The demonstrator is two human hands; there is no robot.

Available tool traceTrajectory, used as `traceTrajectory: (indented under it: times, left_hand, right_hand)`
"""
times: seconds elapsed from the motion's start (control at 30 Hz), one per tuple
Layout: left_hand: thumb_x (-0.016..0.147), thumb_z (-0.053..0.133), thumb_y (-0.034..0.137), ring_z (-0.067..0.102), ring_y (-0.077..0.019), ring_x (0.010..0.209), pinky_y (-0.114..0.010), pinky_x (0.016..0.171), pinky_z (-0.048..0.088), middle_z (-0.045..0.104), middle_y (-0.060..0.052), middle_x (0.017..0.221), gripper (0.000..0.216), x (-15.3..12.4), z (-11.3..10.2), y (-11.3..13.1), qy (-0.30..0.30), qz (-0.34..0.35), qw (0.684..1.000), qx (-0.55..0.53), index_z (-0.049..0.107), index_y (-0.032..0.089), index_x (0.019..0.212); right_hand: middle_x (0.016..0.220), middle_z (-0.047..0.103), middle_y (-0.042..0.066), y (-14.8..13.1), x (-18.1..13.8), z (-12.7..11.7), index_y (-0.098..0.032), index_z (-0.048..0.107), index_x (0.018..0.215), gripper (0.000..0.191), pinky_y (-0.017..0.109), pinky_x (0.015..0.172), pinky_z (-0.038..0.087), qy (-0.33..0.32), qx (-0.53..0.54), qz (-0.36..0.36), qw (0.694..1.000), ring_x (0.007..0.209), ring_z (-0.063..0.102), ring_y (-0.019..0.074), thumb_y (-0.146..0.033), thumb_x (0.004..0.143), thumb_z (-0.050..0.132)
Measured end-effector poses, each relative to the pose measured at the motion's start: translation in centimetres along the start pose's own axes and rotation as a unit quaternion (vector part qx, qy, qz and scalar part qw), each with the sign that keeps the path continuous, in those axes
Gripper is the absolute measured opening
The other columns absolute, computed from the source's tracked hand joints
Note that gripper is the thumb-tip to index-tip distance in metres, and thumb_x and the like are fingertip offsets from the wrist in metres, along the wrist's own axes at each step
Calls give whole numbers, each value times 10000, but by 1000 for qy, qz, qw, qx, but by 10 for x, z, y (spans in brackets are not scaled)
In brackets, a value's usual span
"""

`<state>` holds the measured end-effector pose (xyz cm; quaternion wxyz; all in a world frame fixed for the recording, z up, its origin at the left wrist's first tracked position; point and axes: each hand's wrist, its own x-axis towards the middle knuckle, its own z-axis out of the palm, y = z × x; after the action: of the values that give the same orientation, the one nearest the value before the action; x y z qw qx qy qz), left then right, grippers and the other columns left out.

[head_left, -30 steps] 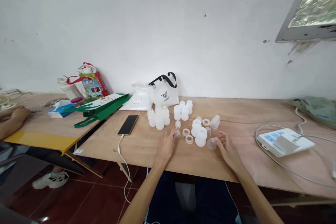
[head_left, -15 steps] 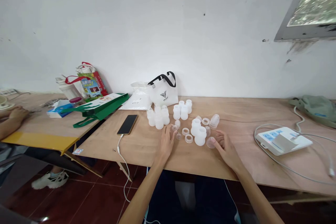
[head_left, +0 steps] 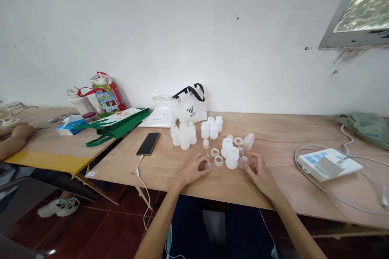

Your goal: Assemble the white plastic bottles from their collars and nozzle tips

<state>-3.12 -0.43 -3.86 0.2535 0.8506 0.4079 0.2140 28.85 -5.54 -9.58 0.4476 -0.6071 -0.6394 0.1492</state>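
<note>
My left hand (head_left: pixel 192 168) pinches a small clear bottle nipple (head_left: pixel 208 166) low over the table, thumb and fingertips at its rim. My right hand (head_left: pixel 259 170) has its thumb and curled fingers at the edge of a clear domed cap (head_left: pixel 243 162). Between the hands stand two frosted white bottles (head_left: pixel 231 158), mouths up. Two white collar rings (head_left: pixel 218 160) lie left of them. Another ring (head_left: pixel 238 141) and a tall clear cap (head_left: pixel 249 141) sit behind. A further nipple (head_left: pixel 206 143) stands beyond my left hand.
Assembled bottles (head_left: pixel 184 135) and several open bottles (head_left: pixel 212 128) stand farther back. A phone (head_left: pixel 148 144) on a cable lies left. White bags (head_left: pixel 191 105) rest against the wall. A corded white box (head_left: pixel 330 162) is at right. Another person's hand (head_left: pixel 22 131) shows far left.
My left hand has moved right and nearer the table's front edge, with a nipple now between its fingers. My right hand and the domed cap have barely shifted.
</note>
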Motion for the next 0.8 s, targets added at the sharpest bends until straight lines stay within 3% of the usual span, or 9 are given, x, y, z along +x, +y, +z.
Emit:
traceTrajectory:
  times: [0.13,0.33,0.53,0.67,0.8]
  left_hand:
    - [923,645,334,595,-250,1096,-406,1021,451,617,-48,1143,227,6,9,0,16,-5,1000,13,682,262,1134]
    - [945,587,271,616,-230,1030,-382,969,486,617,-46,1067,225,11,20,-5,75,-10,997,-18,673,258,1153]
    - [927,645,347,616,-212,952,-364,888,509,606,-32,1108,253,11,24,1,102,-32,994,-34,611,260,1163]
    - [957,583,302,600,-169,839,-343,844,517,590,-35,1146,176,11,23,16,137,-25,989,-52,566,238,1120]
    - [994,510,296,625,-162,853,-338,831,527,559,-61,1334,204,8,23,32,134,-4,990,-44,573,255,1183]
  right_hand:
    - [1131,628,100,-2,-1,-2,-244,454,1289,469,430,780,562,12,-4,11,1000,879,661,251,-567,954,514]
    - [1176,636,122,-1,0,-2,-232,474,1327,544,437,807,565,32,1,14,999,927,665,265,-636,963,504]
    - [1193,645,119,-6,1,-5,-245,523,1294,528,455,885,536,59,2,0,998,1045,640,290,-665,980,454]
    - [1172,648,114,-12,1,-7,-239,527,1302,545,439,854,534,52,-10,11,999,926,647,261,-673,985,436]
    - [1154,639,107,-14,0,-7,-232,517,1313,557,409,776,541,37,-6,17,999,794,624,221,-674,985,432]
